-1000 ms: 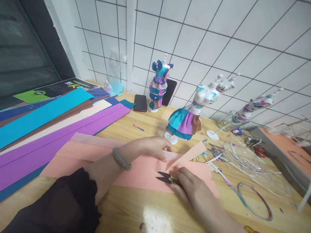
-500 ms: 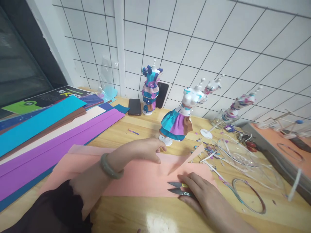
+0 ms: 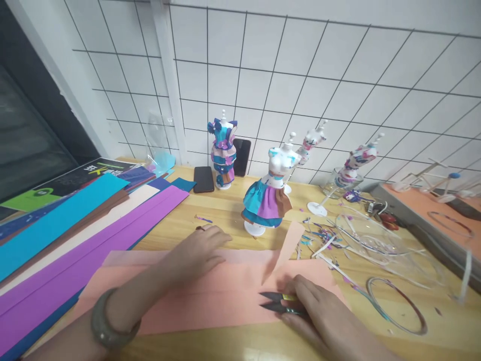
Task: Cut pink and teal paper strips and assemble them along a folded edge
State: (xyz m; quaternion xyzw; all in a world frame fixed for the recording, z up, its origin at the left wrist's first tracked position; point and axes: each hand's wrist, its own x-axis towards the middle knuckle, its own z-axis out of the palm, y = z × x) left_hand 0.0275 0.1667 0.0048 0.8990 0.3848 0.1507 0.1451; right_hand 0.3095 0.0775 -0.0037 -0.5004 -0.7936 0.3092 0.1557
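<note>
A wide strip of peach crepe paper [image 3: 225, 296] lies across the table in front of me. One narrow cut flap [image 3: 287, 245] of it stands up at the right. My left hand [image 3: 201, 253], a bangle on its wrist, rests with fingers outstretched on the paper's upper part. In my right hand [image 3: 315, 308] are small thread snips [image 3: 276, 302], blades apart and pointing left just above or on the paper. Behind the paper stands a small white mannequin [image 3: 281, 165] in a turquoise, purple and brown gathered skirt [image 3: 265, 200].
Folded coloured papers [image 3: 93, 255] fill the left side. Another dressed mannequin [image 3: 224, 145] and a phone [image 3: 203, 179] stand or lie at the back. Paper scraps [image 3: 326, 235], a clear plastic piece [image 3: 376, 235] and a ring of cord [image 3: 398, 306] are at the right.
My left hand has moved left along the paper, its fingers now straighter. My right hand keeps the snips in nearly the same place. The view has tilted up slightly.
</note>
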